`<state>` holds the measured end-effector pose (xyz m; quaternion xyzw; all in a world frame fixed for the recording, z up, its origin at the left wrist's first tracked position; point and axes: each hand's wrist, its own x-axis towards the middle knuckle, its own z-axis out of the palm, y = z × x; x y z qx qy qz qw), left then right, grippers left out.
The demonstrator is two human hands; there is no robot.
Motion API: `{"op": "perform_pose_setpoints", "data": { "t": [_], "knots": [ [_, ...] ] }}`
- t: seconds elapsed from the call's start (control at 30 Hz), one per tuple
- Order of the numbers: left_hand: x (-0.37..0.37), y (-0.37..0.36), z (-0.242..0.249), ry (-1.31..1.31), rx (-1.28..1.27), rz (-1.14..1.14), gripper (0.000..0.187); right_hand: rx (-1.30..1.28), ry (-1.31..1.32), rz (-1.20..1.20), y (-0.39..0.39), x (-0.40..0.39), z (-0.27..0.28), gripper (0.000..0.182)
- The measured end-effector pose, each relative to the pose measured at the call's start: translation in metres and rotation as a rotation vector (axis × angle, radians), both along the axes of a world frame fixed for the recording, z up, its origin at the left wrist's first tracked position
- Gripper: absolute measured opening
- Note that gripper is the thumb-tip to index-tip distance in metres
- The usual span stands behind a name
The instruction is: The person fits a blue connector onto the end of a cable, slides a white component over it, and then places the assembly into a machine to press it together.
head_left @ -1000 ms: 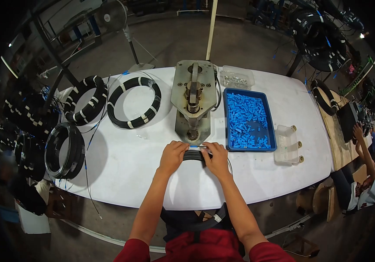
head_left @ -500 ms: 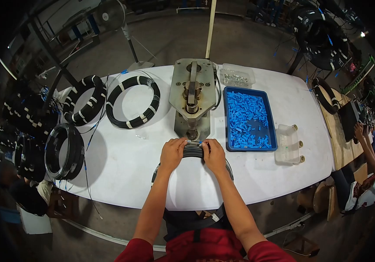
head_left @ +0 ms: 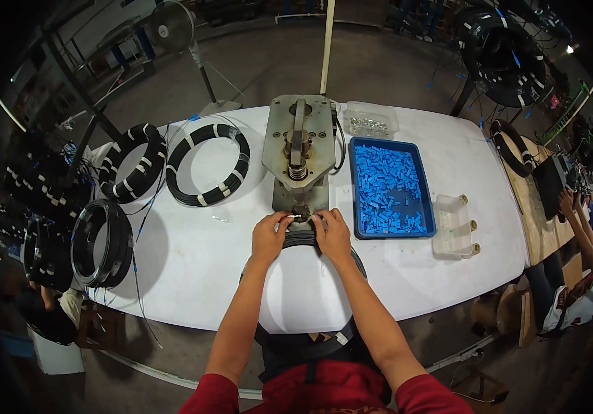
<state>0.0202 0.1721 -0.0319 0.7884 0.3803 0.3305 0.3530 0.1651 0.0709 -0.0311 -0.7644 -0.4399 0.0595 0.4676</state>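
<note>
My left hand is closed in a pinch at the foot of a metal press, on a thin end with a small pale tip. Across from it, my right hand pinches a small blue piece, mostly hidden by the fingers. Both hands' fingertips are right at the press's lower tool. A coil of black cable passes under my hands and loops down toward my lap, partly covered by my forearms.
On the white table, more black cable coils lie to the left. To the right stand a blue tray of small blue pieces, a clear box of small metal parts and another clear container. A co-worker's arm shows at far right.
Both hands have moved a little forward, bringing the small pieces to the press's lower tool. The black coil has shifted forward with them, and more of its loop shows.
</note>
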Motion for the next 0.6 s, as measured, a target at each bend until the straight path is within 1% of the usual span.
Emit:
{"op": "perform_pose_setpoints", "data": {
  "t": [0.13, 0.23, 0.4, 0.5, 0.6],
  "knots": [
    [0.005, -0.001, 0.003, 0.036, 0.094, 0.023, 0.017, -0.005, 0.014, -0.030, 0.001, -0.002, -0.003, 0.019],
    [0.010, -0.005, 0.004, 0.024, 0.093, 0.055, 0.018, -0.008, -0.012, -0.026, 0.003, 0.001, -0.002, 0.020],
    [0.008, -0.005, 0.004, 0.029, 0.141, 0.056, 0.018, -0.081, -0.020, -0.030, 0.002, -0.003, -0.001, 0.021],
    [0.009, -0.006, 0.001, 0.042, 0.168, 0.047, 0.017, -0.078, -0.047, -0.040, 0.001, -0.003, -0.001, 0.022],
    [0.010, -0.004, 0.003, 0.037, 0.190, 0.053, 0.018, -0.104, -0.016, -0.040, 0.001, -0.003, 0.002, 0.022]
  ]
}}
